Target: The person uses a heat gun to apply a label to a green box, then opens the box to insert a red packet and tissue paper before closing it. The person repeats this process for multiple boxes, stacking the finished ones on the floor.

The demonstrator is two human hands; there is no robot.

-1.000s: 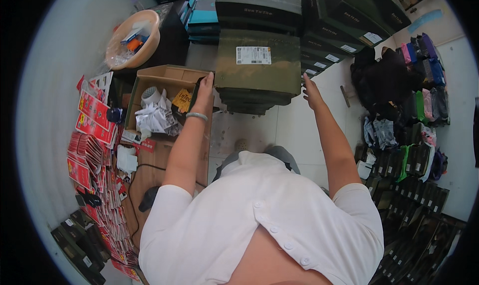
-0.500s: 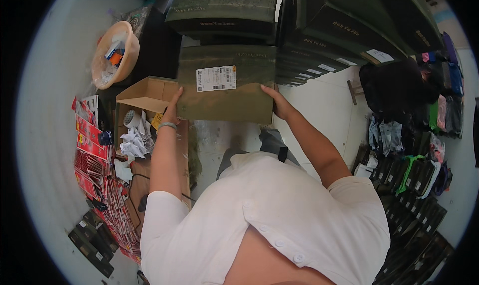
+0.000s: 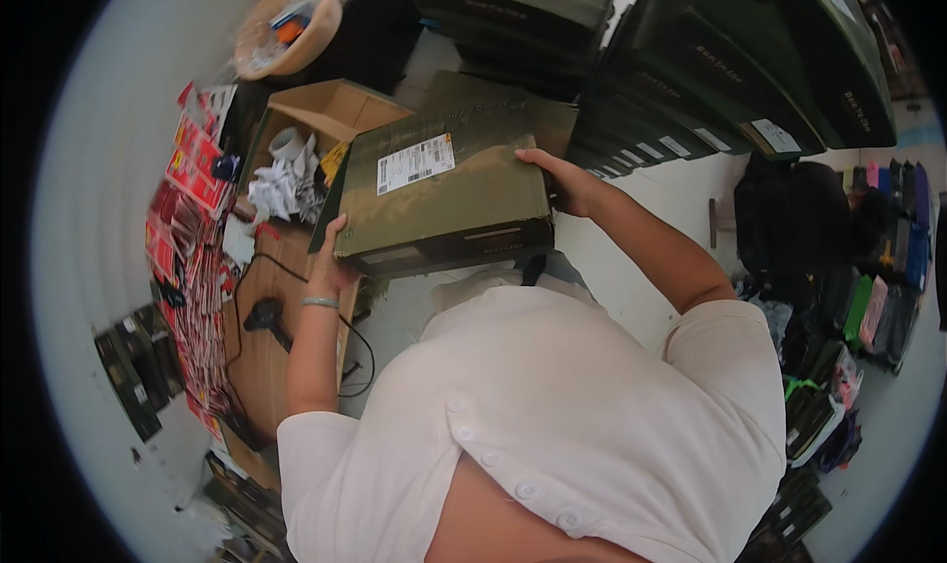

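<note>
A dark green cardboard box [image 3: 473, 183] with a white label [image 3: 415, 164] is held in front of me, tilted so that its near side shows. My left hand [image 3: 335, 259] grips its near left corner, thumb on top. On the right edge, my right hand [image 3: 567, 183] has its thumb over the top and its other fingers mostly hidden. Just left of the box, an open brown carton [image 3: 330, 109] contains crumpled white paper [image 3: 286, 190] and a pale roll [image 3: 286, 143]. A black handheld scanner [image 3: 264, 316] with a cable lies on the wooden table below my left hand.
Stacked dark green boxes [image 3: 710, 80] rise ahead and to the right. A peach basin [image 3: 330, 16] stands far left, above piles of red-and-white packets [image 3: 192, 267]. The wooden table [image 3: 296, 282] runs along my left; bagged goods [image 3: 868, 316] and more boxes line the right.
Both hands have brought the box nearer to me and tilted it, its left end lower, exposing its near side. The view has shifted, and the scanner on the table now shows more fully.
</note>
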